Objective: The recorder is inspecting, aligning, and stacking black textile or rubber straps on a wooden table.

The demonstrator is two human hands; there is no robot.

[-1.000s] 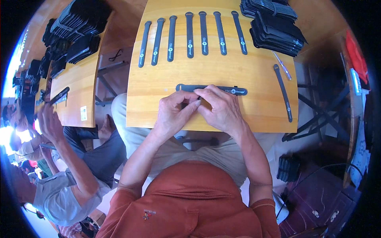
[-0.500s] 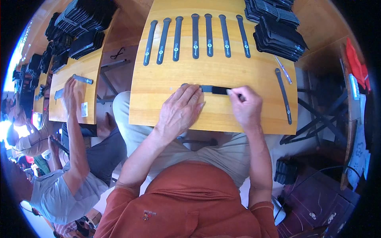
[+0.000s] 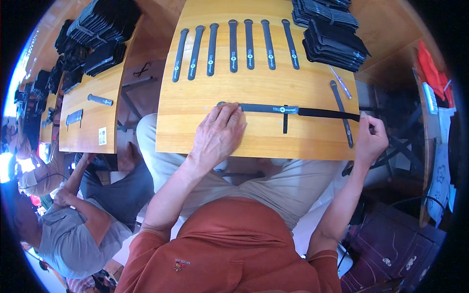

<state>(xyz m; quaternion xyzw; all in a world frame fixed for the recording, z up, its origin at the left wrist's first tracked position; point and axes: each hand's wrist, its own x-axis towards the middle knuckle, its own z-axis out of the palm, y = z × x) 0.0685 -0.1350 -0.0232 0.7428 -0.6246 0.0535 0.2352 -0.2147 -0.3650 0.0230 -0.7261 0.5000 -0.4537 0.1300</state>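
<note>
A long hook-and-loop strap lies stretched across the table before me, with a grey section point(image 3: 261, 108) bearing a printed mark and a black section point(image 3: 322, 113) to its right. My left hand point(image 3: 219, 132) rests with fingers extended on the strap's left end, pressing it to the tabletop and hiding part of it. Beyond the table's right edge, my right hand point(image 3: 371, 139) pinches the black tip and holds the strap taut. A short black strip point(image 3: 285, 123) crosses at the printed mark. The stretched strap passes over another grey strap point(image 3: 340, 110) at the right.
Several grey straps point(image 3: 233, 46) stand in a row on the wooden table point(image 3: 195, 139). Stacked black fabric pieces point(image 3: 332, 46) sit at the far right, near a pen point(image 3: 340, 82). A person point(image 3: 73, 224) sits at another table point(image 3: 88, 136) on the left.
My right hand has moved right, drawing the black section out, so the grey section and printed mark now show. My left hand stays on the strap. The neighbour's hand has left their table.
</note>
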